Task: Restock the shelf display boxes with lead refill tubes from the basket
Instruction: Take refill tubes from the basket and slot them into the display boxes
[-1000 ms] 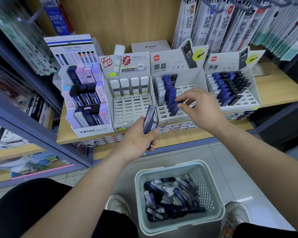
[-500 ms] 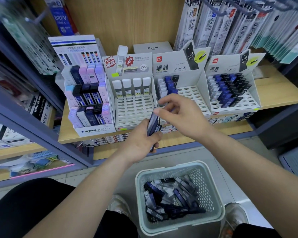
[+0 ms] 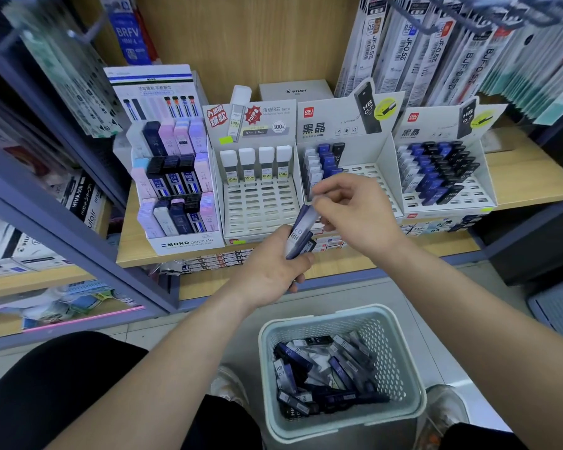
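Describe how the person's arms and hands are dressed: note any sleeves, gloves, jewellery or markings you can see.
The left hand and right hand are bare: no gloves, and no rings, watch or bracelet visible. The left forearm and right forearm are uncovered too; no sleeve edge shows in the frame.

The wooden shelf (image 3: 527, 177) before me carries four display boxes side by side. A tiered box (image 3: 189, 243) stands at its left end, a white box (image 3: 260, 209) beside it, then a half-empty box (image 3: 384, 151) and a fuller box (image 3: 436, 131). A grey box (image 3: 294, 90) sits behind them at the back edge. On the floor (image 3: 436, 306) my basket (image 3: 322, 315) stands between my shoes (image 3: 446, 407).
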`<state>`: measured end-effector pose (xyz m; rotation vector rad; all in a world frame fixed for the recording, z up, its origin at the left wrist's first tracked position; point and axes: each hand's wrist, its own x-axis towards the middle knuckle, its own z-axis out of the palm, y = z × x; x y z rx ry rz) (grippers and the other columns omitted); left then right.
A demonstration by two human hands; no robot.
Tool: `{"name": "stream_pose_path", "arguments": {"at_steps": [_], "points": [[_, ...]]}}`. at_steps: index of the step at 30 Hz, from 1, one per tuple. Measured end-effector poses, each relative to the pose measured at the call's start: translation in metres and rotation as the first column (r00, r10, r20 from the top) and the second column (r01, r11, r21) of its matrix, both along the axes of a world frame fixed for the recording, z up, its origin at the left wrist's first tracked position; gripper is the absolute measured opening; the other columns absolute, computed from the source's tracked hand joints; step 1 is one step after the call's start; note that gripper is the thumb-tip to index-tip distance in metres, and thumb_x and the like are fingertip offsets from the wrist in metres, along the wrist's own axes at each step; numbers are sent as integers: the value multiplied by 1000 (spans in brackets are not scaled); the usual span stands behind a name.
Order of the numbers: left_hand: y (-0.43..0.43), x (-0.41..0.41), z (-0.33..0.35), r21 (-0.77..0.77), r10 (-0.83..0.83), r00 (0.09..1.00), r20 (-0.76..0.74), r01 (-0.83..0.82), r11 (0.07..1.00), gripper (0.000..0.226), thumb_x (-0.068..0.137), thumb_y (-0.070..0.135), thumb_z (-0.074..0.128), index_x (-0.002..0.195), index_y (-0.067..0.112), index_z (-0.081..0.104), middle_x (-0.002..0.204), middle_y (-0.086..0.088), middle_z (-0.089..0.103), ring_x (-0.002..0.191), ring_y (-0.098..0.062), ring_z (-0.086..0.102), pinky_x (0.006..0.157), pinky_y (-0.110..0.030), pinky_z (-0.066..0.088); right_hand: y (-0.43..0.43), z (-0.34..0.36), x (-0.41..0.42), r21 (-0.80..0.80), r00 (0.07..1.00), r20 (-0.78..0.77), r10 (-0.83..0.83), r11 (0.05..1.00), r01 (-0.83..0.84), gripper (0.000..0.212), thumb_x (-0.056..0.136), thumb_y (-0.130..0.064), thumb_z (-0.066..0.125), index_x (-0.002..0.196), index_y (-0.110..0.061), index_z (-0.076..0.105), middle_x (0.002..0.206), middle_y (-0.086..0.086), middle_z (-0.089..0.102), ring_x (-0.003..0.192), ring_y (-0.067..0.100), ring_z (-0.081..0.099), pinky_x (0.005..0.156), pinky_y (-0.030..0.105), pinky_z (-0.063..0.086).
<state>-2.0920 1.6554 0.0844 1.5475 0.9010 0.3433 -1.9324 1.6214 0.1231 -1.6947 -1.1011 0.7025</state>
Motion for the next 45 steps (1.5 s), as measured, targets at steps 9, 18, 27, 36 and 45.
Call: {"name": "stream_pose_path", "arguments": {"at_steps": [9,18,27,36,45], "points": [[0,-2,-1,22,4,1000,-7,-4,1000,14,98,18,60,101,27,50,88,-4,57,66,-14,57,63,-35,53,-11,9,14,76,971,-229,-76,993,95,12,99,-3,54,101,-9,65,87,11,61,60,18,64,61,35,59],[1,0,7,-50,194,977,93,-190,980,8,103,24,53,98,19,50,75,-3,51,55,-11,47,52,-26,45,-41,-8,18,32,892,-447,-72,995,97,11,89,5,67,93,-1,59,81,12,62,65,23,70,66,33,60],[2,0,11,-28,275,950,151,-274,961,22,97,20,64,109,3,57,58,1,46,51,-17,42,46,-29,40,-50,-22,-18,-90,906,-391,159,974,-210,47,85,7,70,123,-17,58,80,8,63,72,31,72,72,40,61],[2,-5,12,-22,191,974,123,-190,981,9,97,20,64,100,13,60,58,2,49,48,-12,44,45,-27,40,-41,-20,-18,-31,922,-311,232,967,-254,61,86,0,73,135,-30,51,93,13,65,70,32,69,68,41,61],[8,-11,4,-57,229,973,38,-227,972,19,97,18,63,110,9,55,72,-4,50,56,-15,47,50,-28,44,-15,0,21,120,997,77,2,993,-12,9,90,-14,71,90,-21,65,84,-7,72,78,11,68,73,24,55]]}}
